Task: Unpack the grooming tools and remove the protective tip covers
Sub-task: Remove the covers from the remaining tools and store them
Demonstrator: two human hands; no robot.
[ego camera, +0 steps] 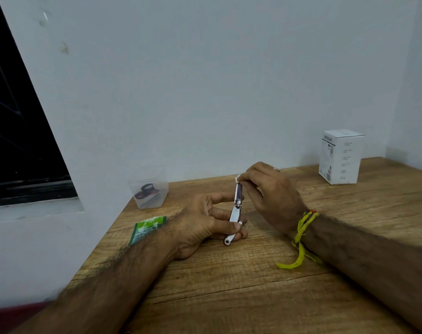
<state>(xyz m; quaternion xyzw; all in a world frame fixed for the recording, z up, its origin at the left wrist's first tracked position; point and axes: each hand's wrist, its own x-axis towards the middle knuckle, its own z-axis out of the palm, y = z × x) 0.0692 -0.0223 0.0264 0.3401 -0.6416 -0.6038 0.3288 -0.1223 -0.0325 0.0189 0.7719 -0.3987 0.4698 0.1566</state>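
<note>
A slim silver grooming tool stands nearly upright above the wooden table, its ringed lower end near the tabletop. My left hand pinches the tool's lower half between thumb and fingers. My right hand pinches a small white tip cover at the tool's top end. The cover sits at the tip; whether it is still seated I cannot tell.
A clear plastic tub holding dark ring-shaped items stands at the back left by the wall. A green packet lies beside my left forearm. A white carton stands at the back right. A yellow thread band hangs from my right wrist.
</note>
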